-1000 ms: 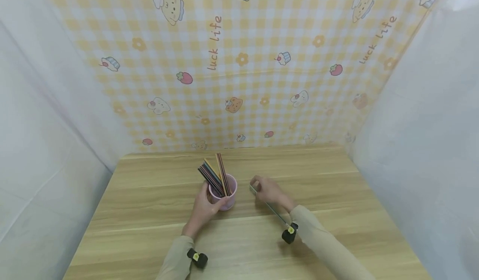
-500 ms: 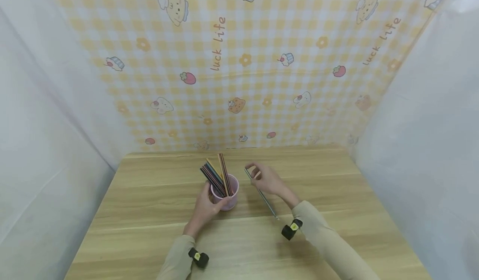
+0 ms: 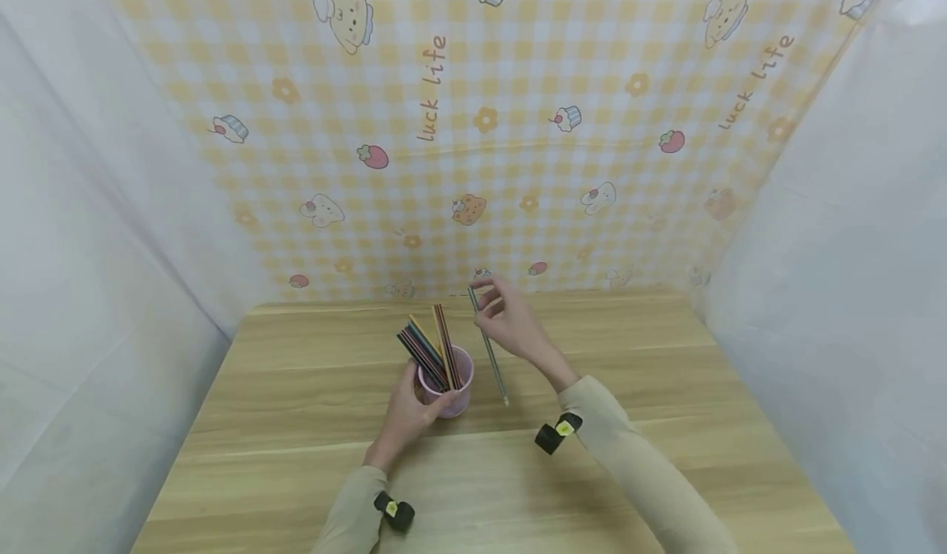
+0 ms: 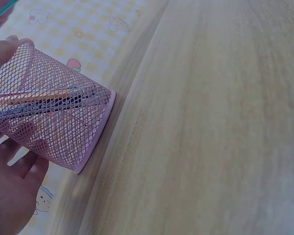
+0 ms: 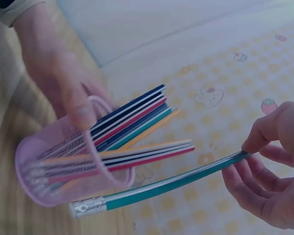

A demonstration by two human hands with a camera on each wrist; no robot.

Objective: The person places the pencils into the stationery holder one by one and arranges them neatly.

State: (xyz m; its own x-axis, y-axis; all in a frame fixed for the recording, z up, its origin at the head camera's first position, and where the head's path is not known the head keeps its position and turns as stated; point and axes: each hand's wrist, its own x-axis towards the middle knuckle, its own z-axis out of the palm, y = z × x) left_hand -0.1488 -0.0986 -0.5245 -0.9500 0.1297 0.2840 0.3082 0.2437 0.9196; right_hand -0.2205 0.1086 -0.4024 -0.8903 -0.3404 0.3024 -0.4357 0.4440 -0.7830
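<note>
A pink mesh pencil cup (image 3: 464, 401) stands on the table, its weave plain in the left wrist view. My left hand (image 3: 407, 416) grips its near left side, thumb at the rim. Several striped pencils (image 5: 132, 120) lean inside the cup, dark, red, green and yellow-orange ones among them, eraser ends down. To the right of the cup, my right hand (image 3: 514, 324) pinches a green-and-silver pencil (image 5: 171, 185) near its upper end. The pencil slants, with its metal ferrule and pale eraser (image 5: 88, 207) lowest, outside the cup and close to it in the right wrist view.
The wood-grain table (image 3: 318, 447) reaches back to a yellow checked cloth (image 3: 518, 159) with cartoon prints. White sheets (image 3: 89, 274) hang on both sides. A small black camera sits at each wrist, the right one (image 3: 558, 432) over the table.
My right hand has lifted the green pencil and moved away from me and slightly left, swinging the pencil steeper with its eraser end nearer the cup. My left hand stays on the cup.
</note>
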